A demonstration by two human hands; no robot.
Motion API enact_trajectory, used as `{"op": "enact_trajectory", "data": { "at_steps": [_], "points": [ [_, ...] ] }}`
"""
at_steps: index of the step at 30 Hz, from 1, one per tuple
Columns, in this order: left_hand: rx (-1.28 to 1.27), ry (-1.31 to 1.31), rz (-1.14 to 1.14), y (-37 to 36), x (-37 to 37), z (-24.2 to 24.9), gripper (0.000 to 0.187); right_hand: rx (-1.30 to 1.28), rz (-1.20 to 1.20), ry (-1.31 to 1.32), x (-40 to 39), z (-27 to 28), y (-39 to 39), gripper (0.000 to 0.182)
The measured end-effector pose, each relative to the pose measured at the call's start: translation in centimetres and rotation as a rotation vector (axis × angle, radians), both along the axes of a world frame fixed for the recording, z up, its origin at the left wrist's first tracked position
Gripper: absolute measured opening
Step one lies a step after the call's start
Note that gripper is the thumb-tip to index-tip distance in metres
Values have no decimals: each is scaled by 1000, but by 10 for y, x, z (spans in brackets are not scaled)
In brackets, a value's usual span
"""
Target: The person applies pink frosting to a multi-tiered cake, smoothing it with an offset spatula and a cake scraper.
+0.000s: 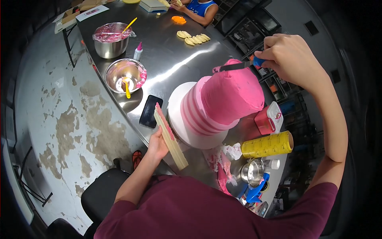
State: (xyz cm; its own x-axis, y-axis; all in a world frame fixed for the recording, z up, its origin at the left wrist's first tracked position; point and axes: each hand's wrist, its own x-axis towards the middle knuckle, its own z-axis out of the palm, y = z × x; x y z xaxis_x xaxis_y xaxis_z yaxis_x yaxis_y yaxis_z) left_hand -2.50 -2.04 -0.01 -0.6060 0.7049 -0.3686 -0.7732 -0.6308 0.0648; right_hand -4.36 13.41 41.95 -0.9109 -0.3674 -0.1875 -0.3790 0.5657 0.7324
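Note:
A tall pink two-tier cake, its lower tier striped in two pinks, stands on a white round cake board. My right hand is closed round the blue handle of an icing spatula, whose dark blade lies across the cake's top edge, with pink icing bunched by it. In my left hand is a pale wooden strip with pink icing along its edge, held beside the board near the table's front edge. A black phone lies just beyond the strip.
On the metal table are a pink-smeared bowl, a film-covered bowl and a small bottle. To the right lie a yellow wrap roll, a red tub and a small metal bowl. A person sits at the far end.

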Motion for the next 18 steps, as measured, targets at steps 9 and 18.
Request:
{"op": "enact_trajectory", "data": {
  "at_steps": [9,18],
  "points": [
    [-25,-32,26,0,-6,0,35,56,179,107,9,18,-17,12],
    [22,-10,3,-4,-13,2,34,79,288,-141,8,18,-32,7]
  ]
}}
